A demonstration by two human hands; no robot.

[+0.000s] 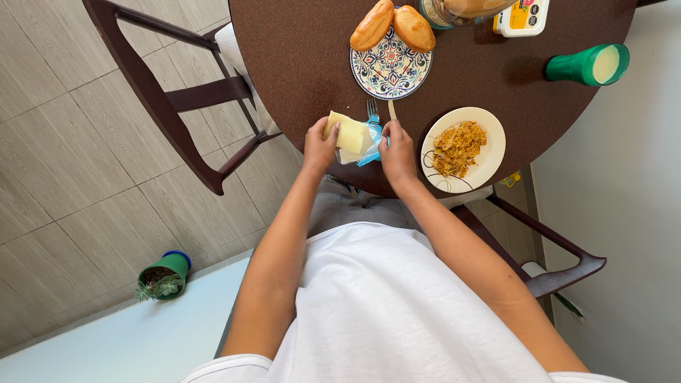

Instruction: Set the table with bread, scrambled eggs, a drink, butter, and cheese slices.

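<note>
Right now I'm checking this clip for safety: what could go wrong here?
The cheese and its wrapper sit at the table edge between both hands, left and right, so they might slip to the floor. The knife lies close by the right hand, which could knock it.

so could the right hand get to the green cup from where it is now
Probably yes: the right hand holds the cheese wrapper, and only bare table beyond the scrambled egg plate separates it from the green cup.
</note>
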